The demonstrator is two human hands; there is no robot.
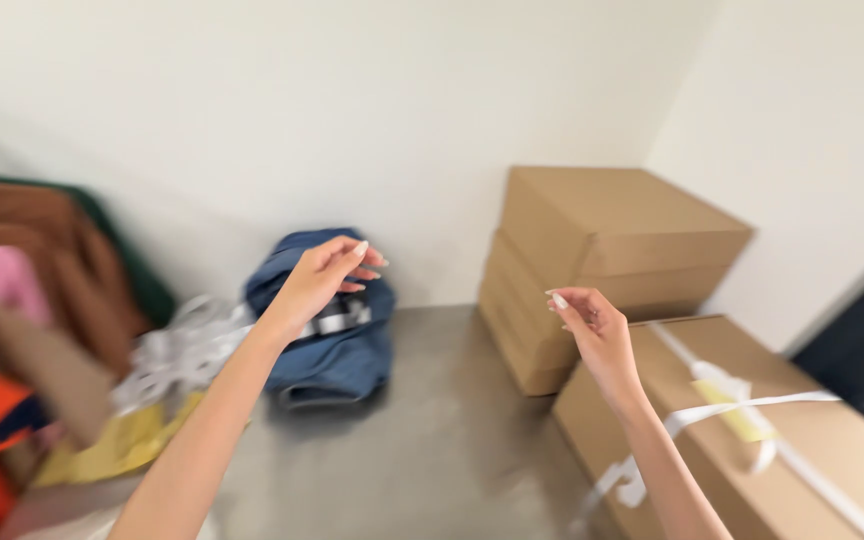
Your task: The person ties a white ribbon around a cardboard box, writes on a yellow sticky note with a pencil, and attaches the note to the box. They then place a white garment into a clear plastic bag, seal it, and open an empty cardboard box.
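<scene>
Both hands up & empty w/ fingers loosely curled, left hand over the blue jeans, right hand by the strapped box.

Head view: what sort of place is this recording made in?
Probably a clothing stockroom or packing area. Stacked cardboard boxes sit in the corner, one strapped box nearer, and hanging clothes beside a metal table with folded jeans. Both hands, left and right, are raised and empty.

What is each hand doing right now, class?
Left hand: open, empty, in front of the blue denim garment.
Right hand: open, empty, near the strapped cardboard box.
</scene>
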